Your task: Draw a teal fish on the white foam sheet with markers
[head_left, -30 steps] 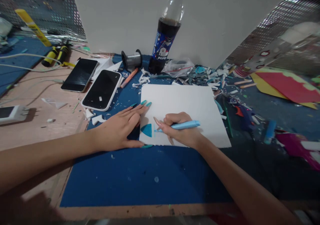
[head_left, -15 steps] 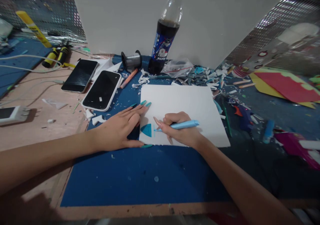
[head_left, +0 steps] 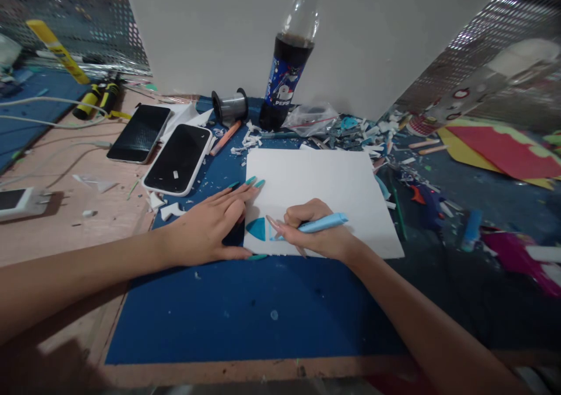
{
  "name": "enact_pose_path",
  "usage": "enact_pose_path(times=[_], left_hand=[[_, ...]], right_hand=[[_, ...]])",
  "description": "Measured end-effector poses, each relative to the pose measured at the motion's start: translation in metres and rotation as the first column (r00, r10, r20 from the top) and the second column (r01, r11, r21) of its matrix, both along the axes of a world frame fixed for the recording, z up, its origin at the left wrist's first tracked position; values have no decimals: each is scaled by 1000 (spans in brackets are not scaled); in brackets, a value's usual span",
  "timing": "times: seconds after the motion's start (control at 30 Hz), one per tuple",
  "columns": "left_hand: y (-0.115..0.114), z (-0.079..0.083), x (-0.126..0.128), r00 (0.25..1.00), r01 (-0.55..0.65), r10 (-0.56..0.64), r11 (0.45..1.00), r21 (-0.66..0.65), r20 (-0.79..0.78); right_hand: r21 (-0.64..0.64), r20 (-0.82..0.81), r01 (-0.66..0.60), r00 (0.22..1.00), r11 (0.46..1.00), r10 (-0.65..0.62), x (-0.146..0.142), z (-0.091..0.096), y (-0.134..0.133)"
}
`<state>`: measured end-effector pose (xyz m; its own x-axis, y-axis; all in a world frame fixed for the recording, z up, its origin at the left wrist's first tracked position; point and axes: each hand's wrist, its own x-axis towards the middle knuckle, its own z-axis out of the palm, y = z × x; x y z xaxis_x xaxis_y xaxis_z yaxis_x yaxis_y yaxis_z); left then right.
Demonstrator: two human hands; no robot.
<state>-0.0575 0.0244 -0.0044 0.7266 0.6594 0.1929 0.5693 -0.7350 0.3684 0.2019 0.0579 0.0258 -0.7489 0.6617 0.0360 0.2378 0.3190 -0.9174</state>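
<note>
A white sheet (head_left: 324,184) lies on the blue cutting mat (head_left: 245,313). My right hand (head_left: 313,231) grips a light blue marker (head_left: 322,224), its tip down on the sheet's near left corner. Just left of the tip sits a small blue triangular piece (head_left: 256,228) with a pale blue line traced beside it. My left hand (head_left: 208,225) lies flat with fingers stretched out, partly on the mat and partly on the sheet's left edge, touching the triangle.
Two phones (head_left: 179,156) lie at the left, a charger (head_left: 20,202) farther left. A cola bottle (head_left: 287,73) and a wire spool (head_left: 229,107) stand at the back by a white board. Paper scraps, coloured sheets (head_left: 499,149) and tools crowd the right.
My right hand and the marker have slid slightly down and left along the triangle's edge. My left hand has stayed put.
</note>
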Motion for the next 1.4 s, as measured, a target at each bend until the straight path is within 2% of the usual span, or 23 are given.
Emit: enact_pose_path(times=[0.1, 0.3, 0.43, 0.6, 0.83, 1.03, 1.4], left_hand=[[0, 0, -1, 1000, -1, 1, 1000, -8, -1], [0, 0, 0, 1000, 4, -3, 1000, 21, -20], [0, 0, 0, 1000, 8, -7, 999, 38, -21], [0, 0, 0, 1000, 18, -18, 999, 37, 17], [1, 2, 1, 1000, 19, -20, 999, 49, 17], [0, 1, 1, 1000, 15, -15, 999, 32, 22], [0, 1, 1, 1000, 16, -17, 999, 52, 23]], right_hand=[[-3, 9, 31, 999, 1000, -31, 0, -1, 1], [116, 18, 167, 985, 979, -170, -2, -2, 0], [109, 2, 231, 973, 967, -233, -4, -2, -2], [62, -131, 286, 952, 956, -276, -2, -4, -2], [87, -61, 295, 955, 951, -291, -5, -3, -2], [67, -51, 289, 957, 955, -286, -5, -4, -1], [107, -48, 273, 962, 956, -269, -6, -4, -1]])
